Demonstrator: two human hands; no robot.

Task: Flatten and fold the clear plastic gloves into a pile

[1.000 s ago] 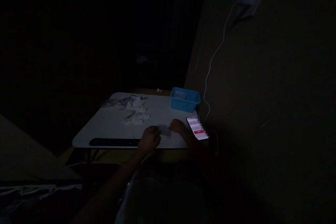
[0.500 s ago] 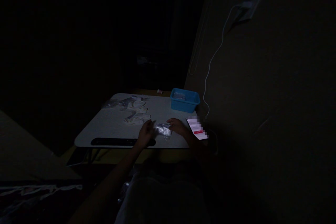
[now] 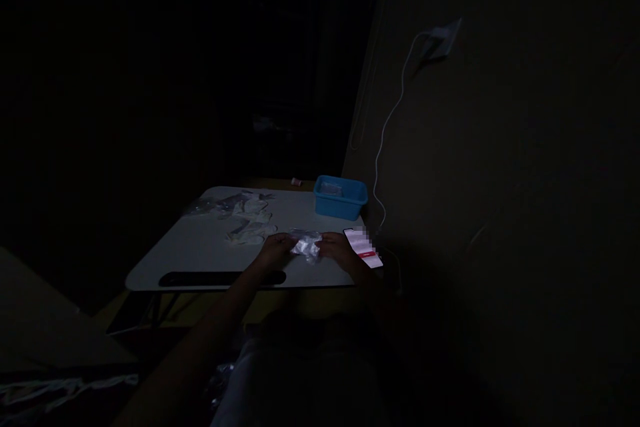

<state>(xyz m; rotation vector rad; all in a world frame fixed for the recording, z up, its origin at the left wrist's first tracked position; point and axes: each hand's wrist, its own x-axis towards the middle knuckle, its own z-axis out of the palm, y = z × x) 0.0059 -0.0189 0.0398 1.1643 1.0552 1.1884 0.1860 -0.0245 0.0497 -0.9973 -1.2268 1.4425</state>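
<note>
Both hands (image 3: pixel 306 248) on crinkled plastic bag (image 3: pixel 306 244) over white table (image 3: pixel 200 250), dark room.

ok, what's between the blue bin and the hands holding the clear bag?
Bare tabletop only, in the head view, between the blue bin and the clear bag held by both hands.

Two bare forearms, no sleeves reaching the wrists. Left hand (image 3: pixel 277 248) and right hand (image 3: pixel 336 248) ungloved, no rings or watch discernible in the dim light. Pale, light-coloured garment over the lap, details lost in darkness.
</note>
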